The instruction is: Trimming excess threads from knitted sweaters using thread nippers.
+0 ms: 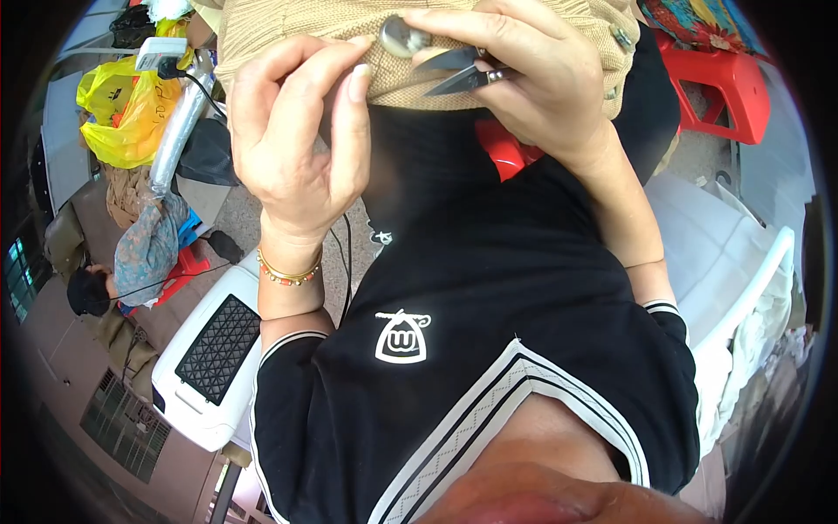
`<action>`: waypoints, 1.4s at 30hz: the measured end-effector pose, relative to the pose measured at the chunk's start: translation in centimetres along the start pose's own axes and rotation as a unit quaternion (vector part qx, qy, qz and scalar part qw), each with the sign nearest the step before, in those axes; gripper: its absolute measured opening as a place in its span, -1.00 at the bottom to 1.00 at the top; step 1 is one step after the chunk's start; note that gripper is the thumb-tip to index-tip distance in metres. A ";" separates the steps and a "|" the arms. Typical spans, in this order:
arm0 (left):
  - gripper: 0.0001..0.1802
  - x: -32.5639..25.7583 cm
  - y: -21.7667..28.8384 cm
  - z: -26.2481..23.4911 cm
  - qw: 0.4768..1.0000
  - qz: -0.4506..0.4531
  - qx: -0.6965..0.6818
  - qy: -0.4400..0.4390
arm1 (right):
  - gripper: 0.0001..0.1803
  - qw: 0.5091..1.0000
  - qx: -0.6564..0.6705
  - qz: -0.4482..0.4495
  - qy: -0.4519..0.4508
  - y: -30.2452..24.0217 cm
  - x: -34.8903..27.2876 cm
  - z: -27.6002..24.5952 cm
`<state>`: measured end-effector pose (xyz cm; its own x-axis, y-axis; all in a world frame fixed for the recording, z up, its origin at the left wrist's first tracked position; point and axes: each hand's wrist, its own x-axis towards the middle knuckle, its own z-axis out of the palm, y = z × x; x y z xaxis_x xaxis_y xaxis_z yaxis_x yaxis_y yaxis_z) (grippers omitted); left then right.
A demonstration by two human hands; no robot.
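Head view: looks down over a black shirt [471, 279] with a pale striped neckline, toward the lap.
Knitted garment [301, 17]: lies across the lap at the top, tan, ribbed in places, bunched in folds.
Button [400, 37]: sits over the knitted garment, between the two hands; is round, shiny, dark grey and cream.
Left hand [297, 144]: rises at the left of the button with fingers bent and thumb upright; shows a small gap between thumb and index fingertip; reaches toward the button's left rim, touching or just beside, cannot tell which; cannot tell of any thread in the grip.
Bracelet [288, 277]: circles the left wrist, gold with orange beads.
Right hand [550, 74]: curls closed around thread snips [458, 81]; lays the extended index fingertip at the button's upper edge.
Blades: point leftward below the button, dark, tips parted.
Second button [622, 37]: rests on the knitted garment, right of the right hand.
Red stool [746, 96]: stands farther right.
Yellow bag [96, 96]: lies at upper left, well apart from the left hand.
White case [196, 419]: stands at lower left, with a black mesh panel.
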<state>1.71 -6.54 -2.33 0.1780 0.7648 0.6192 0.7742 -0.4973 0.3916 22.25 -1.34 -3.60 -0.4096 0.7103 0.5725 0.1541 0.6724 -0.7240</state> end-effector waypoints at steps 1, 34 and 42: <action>-0.76 0.0 -0.1 0.0 1.000 0.007 0.000 0.003 | -0.52 1.000 -0.001 0.000 0.000 0.2 0.0 0.0; -0.93 5.7 -0.5 -0.4 0.989 0.017 -0.046 -0.141 | -0.78 0.971 0.207 -0.103 0.061 4.9 1.1 1.0; -0.85 6.0 -1.2 3.0 0.987 0.105 -0.099 -0.071 | -0.74 0.963 0.167 0.209 0.036 1.1 1.5 -2.0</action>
<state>3.65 -0.10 -1.12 0.4168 0.6790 0.6043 0.5796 -0.7107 0.3987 23.61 0.85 -2.77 -0.3093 0.9251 0.2202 -0.0097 0.2284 -0.9735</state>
